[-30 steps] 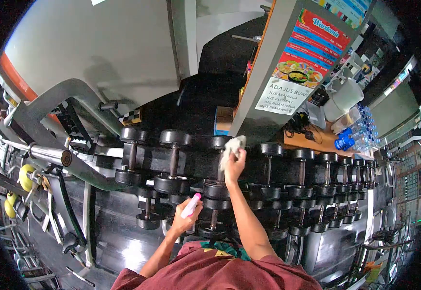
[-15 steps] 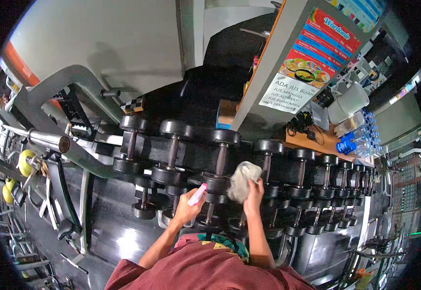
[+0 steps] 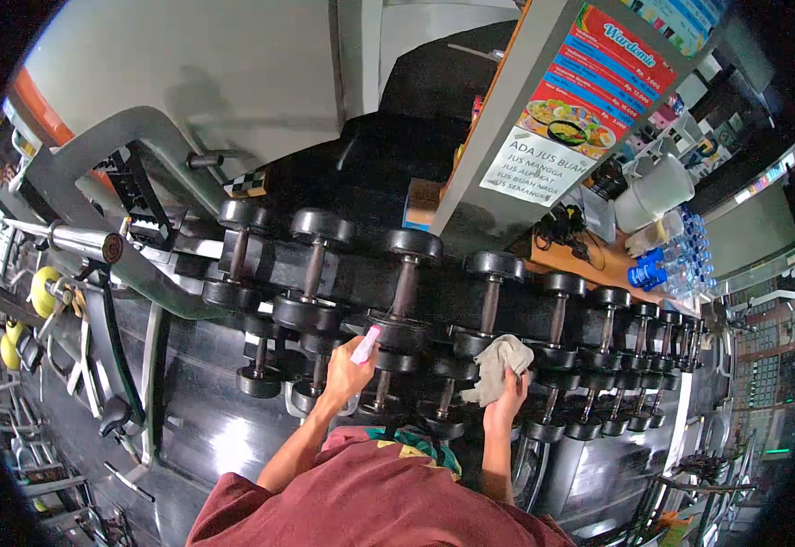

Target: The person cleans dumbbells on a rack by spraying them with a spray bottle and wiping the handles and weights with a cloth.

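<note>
My left hand (image 3: 351,366) is closed round a pink and white object (image 3: 366,345), which looks like a spray bottle's top, close to the near end of a black dumbbell (image 3: 404,284). Farther right, my right hand (image 3: 507,394) grips a crumpled grey cloth (image 3: 502,366). The cloth hangs at the near end of another dumbbell (image 3: 490,305), over the rack's lower row; whether it touches them is unclear. Dumbbells with dark grey handles lie side by side in two rows.
A grey-framed machine (image 3: 142,123) with a metal bar stands at the left. Behind the rack at the right are a grey panel with a menu poster (image 3: 589,77), a wooden counter (image 3: 543,255) with cables, and several water bottles (image 3: 685,264).
My right hand and the cloth have moved right and a little down, away from the middle dumbbell. My left hand still holds the pink and white object. The view has shifted slightly.
</note>
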The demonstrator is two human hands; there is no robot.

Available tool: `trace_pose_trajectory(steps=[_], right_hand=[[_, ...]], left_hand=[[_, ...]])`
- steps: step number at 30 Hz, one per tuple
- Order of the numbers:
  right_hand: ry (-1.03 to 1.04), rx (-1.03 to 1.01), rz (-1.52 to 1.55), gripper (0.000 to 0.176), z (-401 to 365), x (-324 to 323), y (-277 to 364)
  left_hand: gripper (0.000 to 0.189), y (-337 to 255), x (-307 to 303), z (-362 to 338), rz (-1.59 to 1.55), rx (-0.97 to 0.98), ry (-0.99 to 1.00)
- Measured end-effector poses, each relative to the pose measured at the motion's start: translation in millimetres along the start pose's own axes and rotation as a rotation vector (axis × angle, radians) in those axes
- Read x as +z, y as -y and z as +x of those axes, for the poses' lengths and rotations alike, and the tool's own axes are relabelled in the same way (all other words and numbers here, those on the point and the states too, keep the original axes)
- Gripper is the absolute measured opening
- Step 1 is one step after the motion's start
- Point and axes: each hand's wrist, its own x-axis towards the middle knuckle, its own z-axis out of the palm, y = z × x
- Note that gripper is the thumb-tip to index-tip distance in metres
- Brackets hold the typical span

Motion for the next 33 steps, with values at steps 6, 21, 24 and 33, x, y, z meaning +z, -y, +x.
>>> trace_pose_trajectory(steps=[6,21,24,33], right_hand=[[0.045,-0.003,-0.064,0.033,6.4,10.9,-8.2],[0.861,-1.018,-1.145,0.028,76.0,175.6,-103.5],[1.022,-1.016,-1.170,0.030,77.3,165.6,-114.8],[0.851,-0.394,-1.262,0.023,94.7,157.9,-41.1]], left_hand=[[0.017,-5.3,8.4,4.5,-0.067,0.029,-0.098],[0.020,1.8,-6.8,-25.4,-0.145,-0.001,0.042],[0.016,4.7,-14.4,-35.6,-0.274,-0.034,0.026],[0.015,18.9,-38.0,-31.6,-0.169,-0.029,0.071]])
